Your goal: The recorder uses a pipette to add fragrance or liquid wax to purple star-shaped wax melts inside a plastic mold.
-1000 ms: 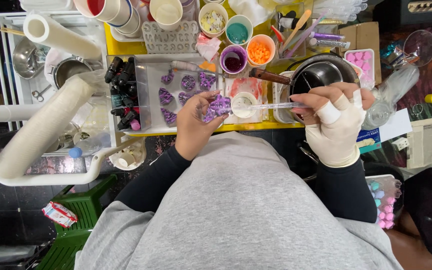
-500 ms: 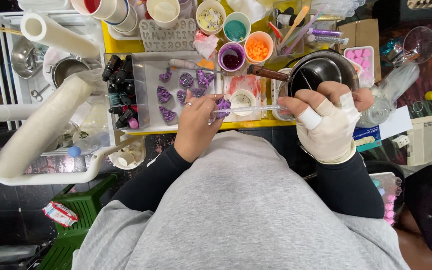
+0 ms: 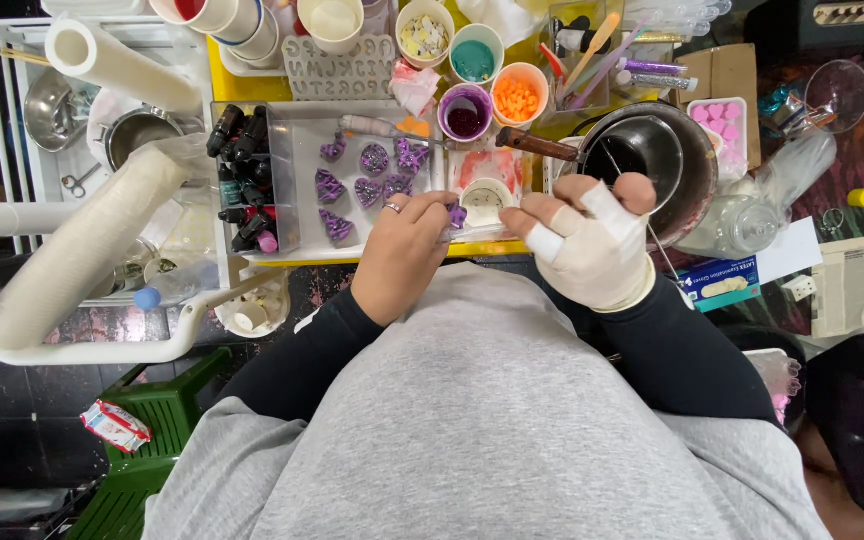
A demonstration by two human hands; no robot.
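— Purple is what I see pinched in the left hand (image 3: 407,250): a small purple piece (image 3: 457,215), fingertips clamped on it, just left of frame centre.

— And the right hand (image 3: 587,245)?

— White-gloved, right of centre, fingers curled together beside that piece; whether they grip anything, I cannot tell. More purple shapes (image 3: 362,180) lie in a clear tray (image 3: 292,140) above the left hand.

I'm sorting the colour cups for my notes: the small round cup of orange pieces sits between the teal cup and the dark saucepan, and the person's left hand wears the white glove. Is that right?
Not quite. The head view shows the white glove on the right hand; the left hand is bare, with a ring. The small round cup of orange pieces does sit between the teal cup and the dark saucepan.
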